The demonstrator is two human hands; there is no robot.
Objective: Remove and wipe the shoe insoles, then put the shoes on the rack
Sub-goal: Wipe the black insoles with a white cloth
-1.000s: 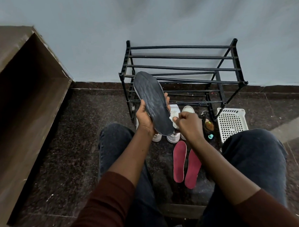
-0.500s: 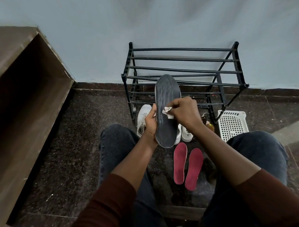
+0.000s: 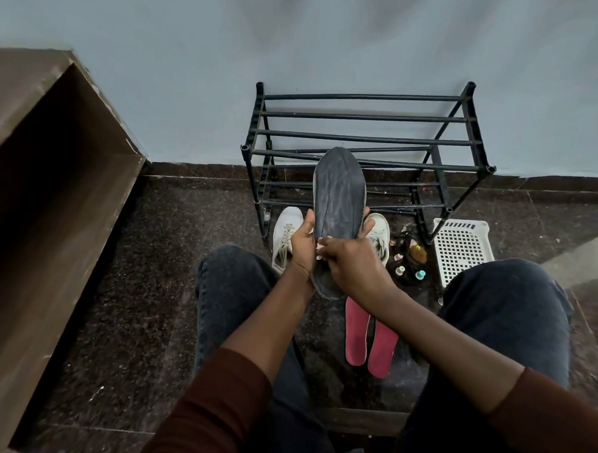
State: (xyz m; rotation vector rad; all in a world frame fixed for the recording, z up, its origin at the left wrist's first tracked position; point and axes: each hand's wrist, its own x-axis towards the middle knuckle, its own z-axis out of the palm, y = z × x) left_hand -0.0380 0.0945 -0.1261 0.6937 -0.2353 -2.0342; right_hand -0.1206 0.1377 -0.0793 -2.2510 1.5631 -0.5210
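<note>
The dark grey insole stands almost upright in the air, its rounded toe end up and in front of the rack, its heel end hidden low behind the hands. Its surface shows faint pale streaks. A small pale cloth (only a little of it shows) lies against its lower part. Two white shoes stand on the dark floor just before the black rack, one on each side of the insole. Two red insoles lie flat side by side on the floor, nearer to the person. The rack's bars carry no shoes.
</note>
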